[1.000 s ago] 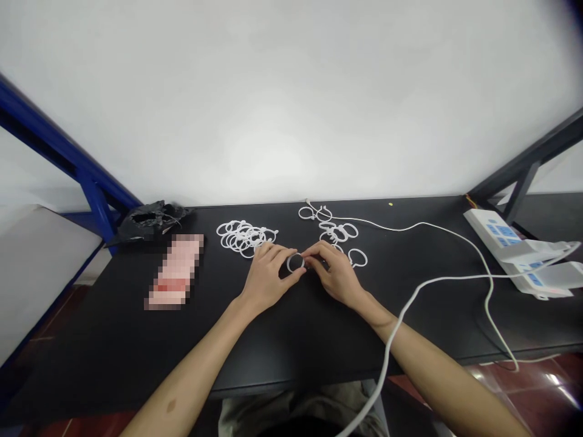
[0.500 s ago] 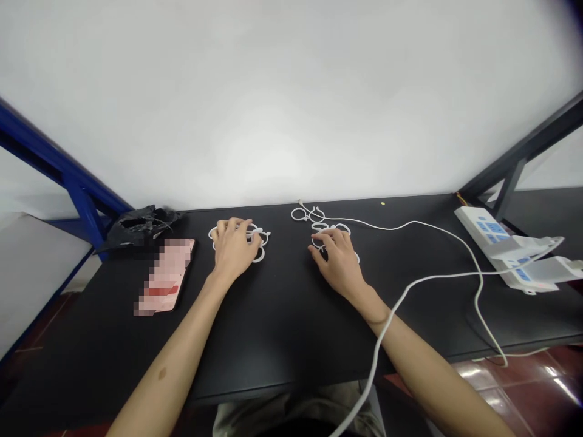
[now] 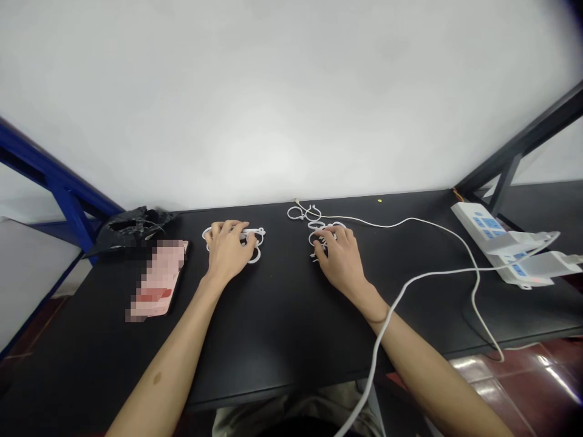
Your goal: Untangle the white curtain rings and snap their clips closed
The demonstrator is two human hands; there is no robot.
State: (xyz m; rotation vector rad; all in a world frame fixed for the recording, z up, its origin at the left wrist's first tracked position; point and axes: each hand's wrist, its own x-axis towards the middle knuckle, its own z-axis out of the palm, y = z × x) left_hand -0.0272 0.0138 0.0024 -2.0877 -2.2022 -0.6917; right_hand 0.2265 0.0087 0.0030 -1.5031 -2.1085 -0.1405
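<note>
My left hand (image 3: 228, 250) rests over a cluster of white plastic rings (image 3: 254, 255) with small clasps. Its fingers are curved and spread, and the thumb stays apart from the index finger. To the right, my right hand (image 3: 340, 256) bends over a second cluster of white rings (image 3: 316, 225). Thumb and index finger are drawn close together around one white ring (image 3: 312, 238), whose far side shows past the fingertips. The palm hides part of this cluster. Behind it, separate white rings (image 3: 295, 213) lie close to the wall.
A pink phone (image 3: 160, 273), partly blurred out, lies left of my left arm, with a crumpled black plastic bag (image 3: 132, 226) behind it. A white power strip (image 3: 483, 227) with plugged-in adapters sits at the right. One white cable (image 3: 437, 277) crosses over my right forearm.
My right thumb has moved up and in toward the index finger, and the rings under that hand have shifted. My left hand stays over its rings, one of which has turned. The view has shifted slightly.
</note>
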